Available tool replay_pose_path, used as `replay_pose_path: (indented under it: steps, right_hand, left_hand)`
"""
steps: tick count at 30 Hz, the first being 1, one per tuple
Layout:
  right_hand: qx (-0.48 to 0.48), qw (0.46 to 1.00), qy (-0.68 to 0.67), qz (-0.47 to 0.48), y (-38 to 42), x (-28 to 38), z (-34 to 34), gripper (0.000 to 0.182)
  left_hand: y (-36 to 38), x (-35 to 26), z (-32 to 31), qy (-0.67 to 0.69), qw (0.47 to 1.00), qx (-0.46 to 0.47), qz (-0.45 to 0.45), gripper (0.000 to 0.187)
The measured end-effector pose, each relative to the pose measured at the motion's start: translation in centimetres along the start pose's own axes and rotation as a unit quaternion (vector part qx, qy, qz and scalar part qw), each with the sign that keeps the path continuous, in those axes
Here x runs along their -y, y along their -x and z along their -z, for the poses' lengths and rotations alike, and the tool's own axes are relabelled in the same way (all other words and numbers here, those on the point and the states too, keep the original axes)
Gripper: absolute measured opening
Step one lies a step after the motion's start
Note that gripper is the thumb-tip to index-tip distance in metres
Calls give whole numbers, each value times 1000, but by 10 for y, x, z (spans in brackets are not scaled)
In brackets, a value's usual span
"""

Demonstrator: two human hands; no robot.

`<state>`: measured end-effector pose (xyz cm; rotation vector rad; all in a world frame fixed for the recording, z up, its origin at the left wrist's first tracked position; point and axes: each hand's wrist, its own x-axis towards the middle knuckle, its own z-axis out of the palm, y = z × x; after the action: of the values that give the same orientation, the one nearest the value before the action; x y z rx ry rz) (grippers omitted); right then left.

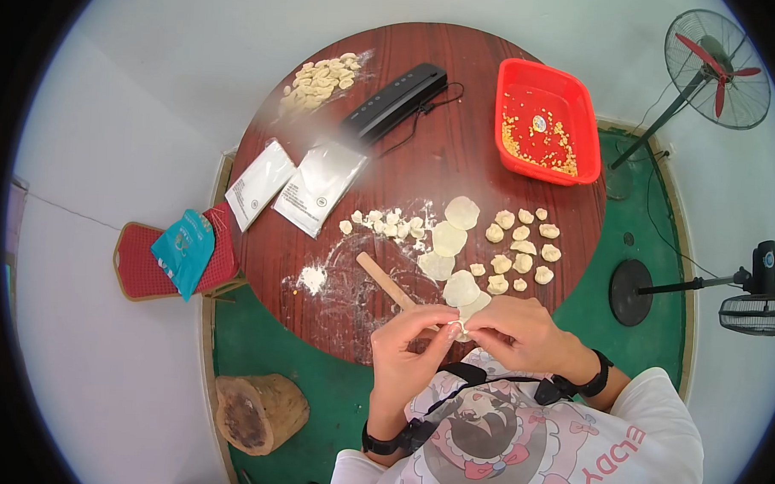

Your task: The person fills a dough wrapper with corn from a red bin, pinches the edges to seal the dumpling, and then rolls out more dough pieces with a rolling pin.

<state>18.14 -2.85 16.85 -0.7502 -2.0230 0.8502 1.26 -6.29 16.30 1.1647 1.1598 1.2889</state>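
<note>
At the near edge of the table, my left hand (414,341) and my right hand (517,332) meet, with thumbs and fingers pinching a small dumpling (461,332) between them. Most of it is covered by the fingers. Just beyond lie round dough wrappers (462,289), some overlapping. A wooden rolling pin (384,280) points away from my left hand, its near end hidden behind that hand. Several folded dumplings (523,263) sit in loose rows to the right of the wrappers. Small dough pieces (391,225) lie in flour farther left.
A red plastic basin (547,172) with yellow kernels stands at the back right. A black vacuum sealer (397,101) with its cord, two white packets (321,187) and a dumpling pile (319,82) occupy the back left. Loose flour (313,279) lies left. Fans (718,70) stand right.
</note>
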Motion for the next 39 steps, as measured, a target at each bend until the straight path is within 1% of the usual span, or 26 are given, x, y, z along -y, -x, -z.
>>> replay_pose_path:
  steps: [2,3,4,5,6,7,8,9,11,14,15,16,17,18,20,22,23,25,29,31,33,34,35,37,38,39]
  right_hand:
    - [4,1000,-9,9,0,3,0,16]
    - [11,997,-40,-72,0,10,2,17]
    - [19,986,-70,-152,0,14,3,18]
    - [18,986,-70,-152,0,10,1,18]
    - [-5,997,-33,-63,1,4,-2,19]
    - [-28,999,4,26,2,0,-4,20]
    - [-29,999,4,26,2,-1,-4,20]
    - [-31,998,31,36,4,-2,-2,20]
    - [-33,997,58,45,5,-2,-2,19]
    - [-33,998,51,29,6,1,-1,18]
    - [-21,999,41,-3,7,2,0,17]
    - [-10,999,31,-35,7,3,1,17]
    - [-10,999,31,-35,6,2,0,17]
    - [-29,999,16,-17,5,-1,-2,18]
    - [-48,999,2,1,4,2,-2,18]
    - [-32,995,-39,-91,1,12,2,18]
    - [-31,995,-40,-91,0,11,4,18]
    - [39,996,76,29,-2,5,8,17]
    - [4,999,32,21,2,0,1,15]
    - [-7,1000,-13,-24,4,-1,-2,13]
    - [-21,998,-25,-52,6,-2,-3,10]
    - [-35,996,-36,-79,6,-2,-2,7]
    - [-34,996,-36,-79,7,-2,-1,7]
    - [10,971,-129,-200,9,-4,1,17]
    - [10,971,-129,-200,7,-2,3,17]
    - [13,953,-186,-239,3,1,7,22]
  left_hand:
    - [-1,-1,2,-102,992,25,-63,15]
    - [-2,-1,3,-102,992,25,-64,15]
    - [-3,0,4,-126,986,37,-100,15]
    - [-4,0,5,-151,978,50,-135,15]
    - [-4,-1,7,-151,978,50,-135,15]
    - [-4,-2,8,-124,984,64,-110,15]
    - [-4,-2,8,-97,989,79,-84,15]
    - [-3,-2,7,-97,988,81,-84,15]
    - [-1,0,5,-72,994,74,-33,19]
    - [0,1,0,-56,996,59,-37,20]
    - [1,0,-2,-56,996,59,-36,20]
    - [1,-2,-5,-36,998,42,-6,20]
    - [2,-3,-6,-16,999,25,24,19]
    - [2,-2,-5,-16,999,26,24,19]
    - [3,1,-2,-3,997,42,67,19]
    - [3,1,1,-16,996,58,61,19]
    - [3,1,2,-28,995,74,56,19]
    - [2,2,4,-33,994,89,59,19]
    - [0,1,5,-33,992,108,56,19]
    - [1,2,2,-6,992,102,70,21]
    - [1,1,2,21,992,95,83,23]
    - [-1,-1,2,40,987,102,119,25]
    - [-2,-2,2,59,980,110,153,27]
    - [-2,1,3,78,979,109,156,28]
    - [-2,3,3,97,977,109,158,28]
    - [-2,6,3,96,977,109,158,28]
